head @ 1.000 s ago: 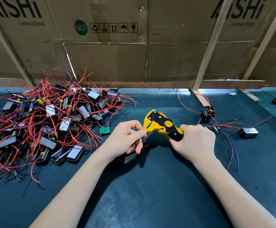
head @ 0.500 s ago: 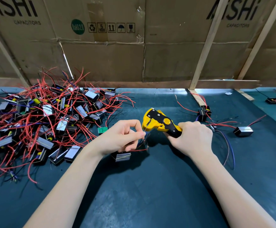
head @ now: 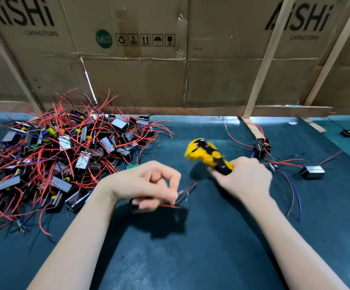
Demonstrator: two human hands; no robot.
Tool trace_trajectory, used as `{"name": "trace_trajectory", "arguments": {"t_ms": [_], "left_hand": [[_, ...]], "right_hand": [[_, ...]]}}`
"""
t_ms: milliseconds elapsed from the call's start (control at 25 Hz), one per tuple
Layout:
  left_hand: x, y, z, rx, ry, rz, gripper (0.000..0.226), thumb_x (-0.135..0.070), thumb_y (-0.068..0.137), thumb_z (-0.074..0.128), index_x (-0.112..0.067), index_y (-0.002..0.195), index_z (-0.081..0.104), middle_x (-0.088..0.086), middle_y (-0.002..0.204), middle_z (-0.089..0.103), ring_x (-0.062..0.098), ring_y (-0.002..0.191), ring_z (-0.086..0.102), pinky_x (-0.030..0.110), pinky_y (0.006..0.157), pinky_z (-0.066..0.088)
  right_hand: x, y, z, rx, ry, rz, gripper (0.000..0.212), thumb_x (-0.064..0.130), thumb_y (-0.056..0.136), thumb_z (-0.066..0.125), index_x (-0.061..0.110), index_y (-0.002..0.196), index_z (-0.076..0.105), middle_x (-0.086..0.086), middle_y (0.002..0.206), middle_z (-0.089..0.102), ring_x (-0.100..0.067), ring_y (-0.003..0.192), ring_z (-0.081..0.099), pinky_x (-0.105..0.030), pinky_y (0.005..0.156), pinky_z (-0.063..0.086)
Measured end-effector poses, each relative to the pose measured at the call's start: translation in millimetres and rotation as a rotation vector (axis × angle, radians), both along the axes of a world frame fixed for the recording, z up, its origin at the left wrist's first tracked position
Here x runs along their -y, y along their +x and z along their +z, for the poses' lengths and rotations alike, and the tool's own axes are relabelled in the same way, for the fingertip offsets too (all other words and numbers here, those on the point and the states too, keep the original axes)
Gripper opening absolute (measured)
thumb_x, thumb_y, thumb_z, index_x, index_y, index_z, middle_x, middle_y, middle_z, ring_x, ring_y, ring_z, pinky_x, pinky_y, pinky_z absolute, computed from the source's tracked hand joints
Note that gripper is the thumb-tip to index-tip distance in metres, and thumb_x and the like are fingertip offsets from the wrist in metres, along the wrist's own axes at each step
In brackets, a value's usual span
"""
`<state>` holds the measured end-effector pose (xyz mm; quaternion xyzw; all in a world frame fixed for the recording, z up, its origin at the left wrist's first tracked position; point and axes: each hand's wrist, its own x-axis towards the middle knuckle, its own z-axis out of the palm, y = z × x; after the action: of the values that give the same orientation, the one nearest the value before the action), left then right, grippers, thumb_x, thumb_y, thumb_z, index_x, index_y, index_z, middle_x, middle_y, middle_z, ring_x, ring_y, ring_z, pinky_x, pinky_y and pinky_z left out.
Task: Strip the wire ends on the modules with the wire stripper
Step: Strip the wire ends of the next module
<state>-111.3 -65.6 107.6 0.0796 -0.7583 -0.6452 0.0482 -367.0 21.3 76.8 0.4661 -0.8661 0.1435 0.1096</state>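
While the left hand (head: 149, 185) pinches a module's wires (head: 185, 188) between thumb and forefinger, its lower fingers curl around the dark module (head: 137, 206) itself, held just above the mat (head: 190, 258). The wire ends stick out to the right and slightly away from the person, toward the stripper (head: 206, 156). That tool sits in the right hand (head: 245, 177), which is closed round its handles; its yellow head points up and to the left, and is blurred, so whether its jaws are closed cannot be told. Head and wire ends are apart, the head lying up and to the right of the tips. Any next bite looks to depend on bringing the head down-left onto the tips, roughly along the wires' long axis. The right hand is the nearer to that gap. Unstripped modules lie heaped in a pile (head: 61, 151) to the left; a few modules (head: 313, 172) rest at right.
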Motion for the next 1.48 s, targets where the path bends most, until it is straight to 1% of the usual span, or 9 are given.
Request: {"name": "trace_trajectory", "arguments": {"t_ms": [120, 320, 520, 760, 960, 1040, 1200, 1320, 1480], "left_hand": [[1.9, 3.4, -4.9, -0.125, 0.037, 0.08, 0.014, -0.02, 0.094, 0.059, -0.018, 0.08, 0.06, -0.006, 0.042, 0.052, 0.006, 0.03, 0.031, 0.036, 0.041, 0.028], [7.3, -21.5, -14.8, -0.22, 0.128, 0.515, 0.014, -0.02, 0.09, 0.057, -0.018, 0.076, 0.057, -0.004, 0.055, 0.037, 0.01, 0.05, 0.026, 0.028, 0.055, 0.016], [4.8, -21.2, -21.9, -0.115, -0.161, 0.576, 0.017, -0.019, 0.077, 0.079, -0.014, 0.088, 0.066, -0.008, 0.062, 0.047, 0.009, 0.058, 0.037, 0.017, 0.056, 0.032], [-6.6, -32.3, -28.3, 0.017, -0.583, 0.577, 0.019, -0.026, 0.073, 0.086, -0.028, 0.087, 0.074, -0.011, 0.076, 0.067, 0.004, 0.049, 0.035, 0.016, 0.051, 0.029], [-8.1, -39.1, -28.9, 0.029, -0.572, 0.623, 0.002, -0.023, 0.083, 0.078, -0.022, 0.081, 0.077, -0.018, 0.057, 0.062, 0.003, 0.046, 0.034, 0.019, 0.049, 0.026], [-7.7, -36.8, -26.6, -0.004, -0.424, 0.632, 0.007, -0.021, 0.086, 0.074, -0.017, 0.082, 0.078, -0.009, 0.062, 0.067, 0.008, 0.054, 0.045, 0.024, 0.054, 0.033], [-9.0, -27.0, -19.0, -0.182, -0.134, 0.558, 0.005, -0.009, 0.085, 0.072, -0.008, 0.085, 0.077, -0.001, 0.076, 0.074, 0.009, 0.071, 0.065, 0.018, 0.068, 0.049], [-12.2, -25.4, -16.3, -0.251, -0.08, 0.458, 0.01, -0.008, 0.084, 0.068, -0.012, 0.085, 0.077, -0.003, 0.079, 0.074, 0.009, 0.073, 0.066, 0.016, 0.068, 0.05], [-16.8, -30.8, -16.7, -0.247, -0.091, 0.437, 0.01, -0.01, 0.084, 0.07, -0.015, 0.086, 0.078, -0.001, 0.079, 0.073, 0.012, 0.074, 0.064, 0.019, 0.069, 0.05]], "right_hand": [[-13.4, -34.7, 10.7, 0.172, -0.115, -0.149, 0.06, 0.08, 0.069, 0.056, 0.022, 0.072, 0.071, -0.001, 0.065, 0.054, -0.032, 0.074, 0.056, -0.03, 0.062, 0.04], [-15.3, -28.7, 6.6, 0.277, -0.242, -0.088, 0.054, 0.076, 0.069, 0.059, 0.022, 0.064, 0.056, 0.009, 0.061, 0.05, -0.028, 0.069, 0.047, -0.032, 0.061, 0.037], [-9.8, -15.8, 1.1, 0.679, -0.451, 0.109, 0.068, 0.075, 0.067, 0.06, 0.01, 0.064, 0.043, 0.01, 0.052, 0.047, -0.012, 0.056, 0.045, -0.026, 0.058, 0.037], [-1.2, -5.4, -0.8, 1.244, -0.611, 0.256, 0.057, 0.067, 0.065, 0.069, 0.014, 0.084, 0.067, 0.002, 0.073, 0.068, -0.017, 0.071, 0.068, -0.037, 0.077, 0.055], [-15.8, -11.6, -0.9, 1.192, -0.298, 0.442, 0.041, 0.049, 0.07, 0.074, 0.024, 0.102, 0.069, 0.011, 0.108, 0.07, -0.003, 0.096, 0.065, -0.023, 0.089, 0.047], [-15.7, -4.8, 0.4, 1.154, -0.307, 0.439, 0.046, 0.054, 0.064, 0.075, 0.02, 0.093, 0.068, 0.012, 0.092, 0.069, -0.003, 0.084, 0.062, -0.016, 0.078, 0.044], [-13.8, -1.9, 0.0, 0.669, -0.431, 0.21, 0.039, 0.053, 0.071, 0.077, 0.02, 0.072, 0.057, 0.016, 0.06, 0.056, -0.004, 0.061, 0.051, -0.018, 0.062, 0.039], [-17.7, -11.1, -1.2, 0.234, -0.393, 0.05, 0.043, 0.054, 0.074, 0.072, 0.015, 0.077, 0.055, 0.003, 0.074, 0.061, -0.027, 0.079, 0.058, -0.04, 0.075, 0.04], [-15.0, -6.8, -8.5, -0.057, -0.254, 0.077, 0.049, 0.056, 0.073, 0.071, 0.01, 0.085, 0.057, -0.007, 0.082, 0.061, -0.034, 0.084, 0.057, -0.042, 0.076, 0.033]]}}
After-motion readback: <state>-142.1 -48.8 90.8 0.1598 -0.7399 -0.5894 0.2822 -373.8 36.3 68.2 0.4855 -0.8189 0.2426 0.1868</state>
